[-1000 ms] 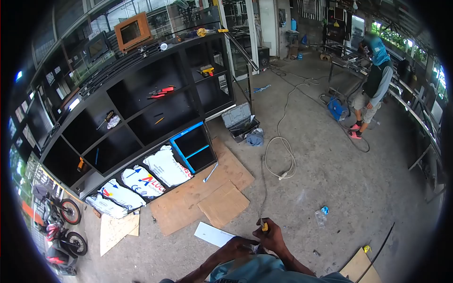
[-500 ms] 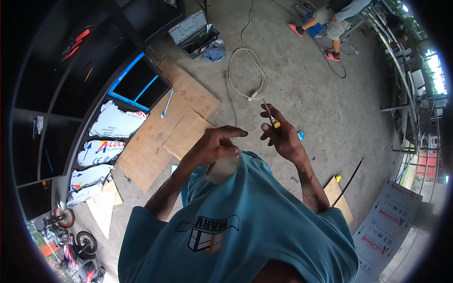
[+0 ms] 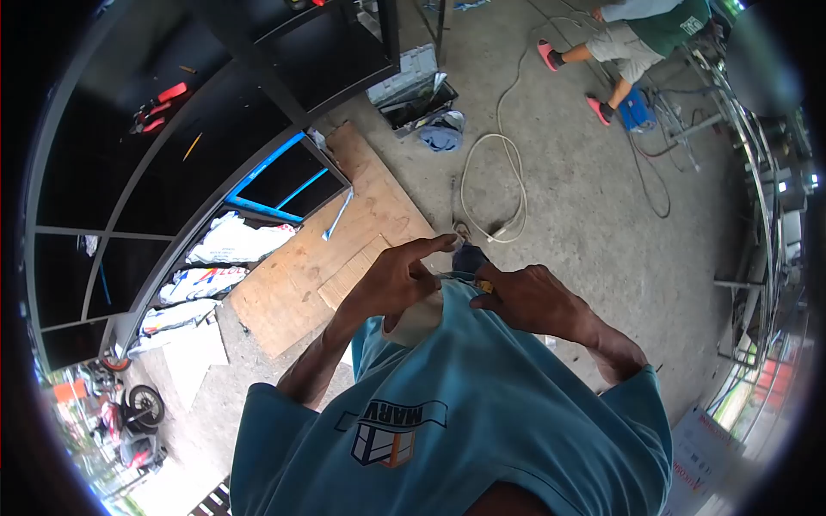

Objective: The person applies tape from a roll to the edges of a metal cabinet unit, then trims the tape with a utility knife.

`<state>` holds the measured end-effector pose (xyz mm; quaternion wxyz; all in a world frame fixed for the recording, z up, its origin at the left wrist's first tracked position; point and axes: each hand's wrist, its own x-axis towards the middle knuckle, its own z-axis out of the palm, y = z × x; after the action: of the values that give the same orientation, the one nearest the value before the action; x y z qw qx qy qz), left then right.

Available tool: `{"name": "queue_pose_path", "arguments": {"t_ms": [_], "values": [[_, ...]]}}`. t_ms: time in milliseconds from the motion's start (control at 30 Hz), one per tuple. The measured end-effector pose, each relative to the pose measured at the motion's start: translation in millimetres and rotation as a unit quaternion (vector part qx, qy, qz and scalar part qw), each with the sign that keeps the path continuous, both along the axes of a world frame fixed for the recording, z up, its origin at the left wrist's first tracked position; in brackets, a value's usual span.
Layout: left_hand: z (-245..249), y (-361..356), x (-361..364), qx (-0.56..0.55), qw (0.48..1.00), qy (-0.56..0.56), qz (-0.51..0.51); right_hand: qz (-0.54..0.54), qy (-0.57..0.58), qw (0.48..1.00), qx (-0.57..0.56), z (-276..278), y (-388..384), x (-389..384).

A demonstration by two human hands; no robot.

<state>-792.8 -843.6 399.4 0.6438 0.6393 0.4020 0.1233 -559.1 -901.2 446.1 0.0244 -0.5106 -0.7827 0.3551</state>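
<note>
Two hands meet at the waist, over the hem of the shirt (image 3: 482, 404). The left hand (image 3: 391, 284) pinches the hem and lifts it, index finger stretched out. The right hand (image 3: 538, 301) is curled around a small tool (image 3: 484, 286), whose yellow end alone shows between the hands, right at the hem's edge. By my judgement the cloth should be held high and taut, so the tool's hidden tip passes under without snagging, with the right grip short and firm. A board (image 3: 344, 249) and coiled cable (image 3: 503, 185) lie on the floor beyond.
</note>
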Motion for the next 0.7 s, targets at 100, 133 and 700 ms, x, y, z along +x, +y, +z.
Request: {"name": "queue_pose_path", "arguments": {"t_ms": [100,133,700], "values": [[-5.1,20.7,25.2,0.030,0.998,-0.009,0.047,0.092,-0.041,0.995,0.005,8.6,59.0,16.5],[-5.0,28.4,32.6,0.036,0.996,-0.029,0.073,0.116,-0.069,0.991,-0.016,11.2,76.7,21.9],[-26.5,83.1,61.7,0.007,0.942,0.018,0.334,0.411,-0.138,0.897,0.092,-14.8,231.4,6.7]]}}
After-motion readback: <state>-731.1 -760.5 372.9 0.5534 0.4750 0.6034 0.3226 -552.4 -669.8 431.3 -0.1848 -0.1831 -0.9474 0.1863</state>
